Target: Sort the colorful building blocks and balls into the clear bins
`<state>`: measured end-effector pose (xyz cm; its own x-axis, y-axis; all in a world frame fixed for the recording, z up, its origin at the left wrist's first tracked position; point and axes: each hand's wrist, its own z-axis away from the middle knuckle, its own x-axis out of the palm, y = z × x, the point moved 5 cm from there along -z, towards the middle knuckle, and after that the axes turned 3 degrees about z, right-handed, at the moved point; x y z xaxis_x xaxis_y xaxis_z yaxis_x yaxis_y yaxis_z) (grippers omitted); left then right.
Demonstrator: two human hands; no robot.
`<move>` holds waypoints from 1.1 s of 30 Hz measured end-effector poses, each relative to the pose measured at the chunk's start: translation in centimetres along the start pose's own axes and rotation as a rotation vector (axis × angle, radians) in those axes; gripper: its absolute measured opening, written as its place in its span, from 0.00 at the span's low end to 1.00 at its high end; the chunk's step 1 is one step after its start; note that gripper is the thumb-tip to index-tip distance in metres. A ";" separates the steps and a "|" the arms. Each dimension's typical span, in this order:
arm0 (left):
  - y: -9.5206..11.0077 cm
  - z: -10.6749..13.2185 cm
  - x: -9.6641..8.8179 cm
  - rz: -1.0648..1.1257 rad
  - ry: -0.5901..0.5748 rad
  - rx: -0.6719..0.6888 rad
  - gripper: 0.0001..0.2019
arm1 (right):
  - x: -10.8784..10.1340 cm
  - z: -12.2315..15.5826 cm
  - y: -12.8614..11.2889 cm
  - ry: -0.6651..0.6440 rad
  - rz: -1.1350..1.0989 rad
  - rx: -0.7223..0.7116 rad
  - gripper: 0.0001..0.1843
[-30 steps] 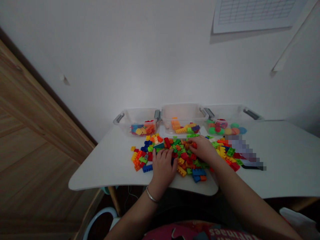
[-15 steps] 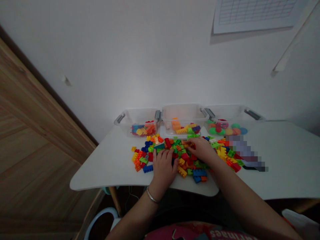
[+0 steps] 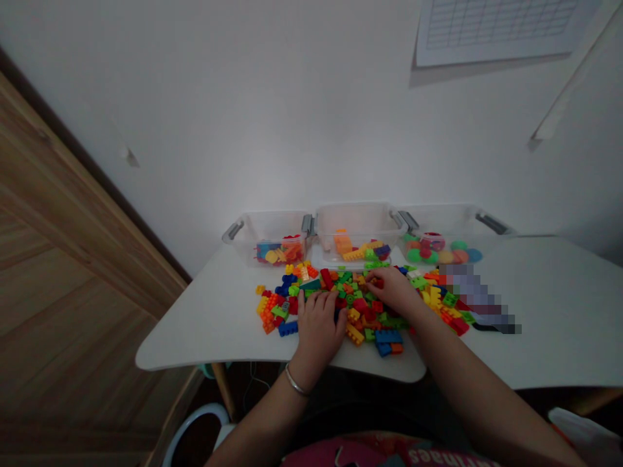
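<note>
Many bricks (image 3: 360, 304) touch the spread left hand (image 3: 318, 322) and curled right hand (image 3: 393, 289).

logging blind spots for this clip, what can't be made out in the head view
Head view:
- whatever lies under the left hand: covered by it
- anything in the right hand: too small, partly hidden by it
- pixelated object: details masked
- wall sheet: top cut off by the picture's edge
</note>
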<state>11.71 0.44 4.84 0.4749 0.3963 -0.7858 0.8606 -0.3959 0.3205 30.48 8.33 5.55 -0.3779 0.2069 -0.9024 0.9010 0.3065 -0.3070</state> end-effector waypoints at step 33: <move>-0.1 0.1 0.1 0.024 -0.002 -0.014 0.16 | -6.1 -7.5 4.7 0.552 -0.171 0.196 0.14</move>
<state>11.69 0.45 4.74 0.4953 0.3848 -0.7788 0.8513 -0.3936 0.3469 35.36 15.52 11.87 -0.5282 0.6372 -0.5613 0.8203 0.2121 -0.5312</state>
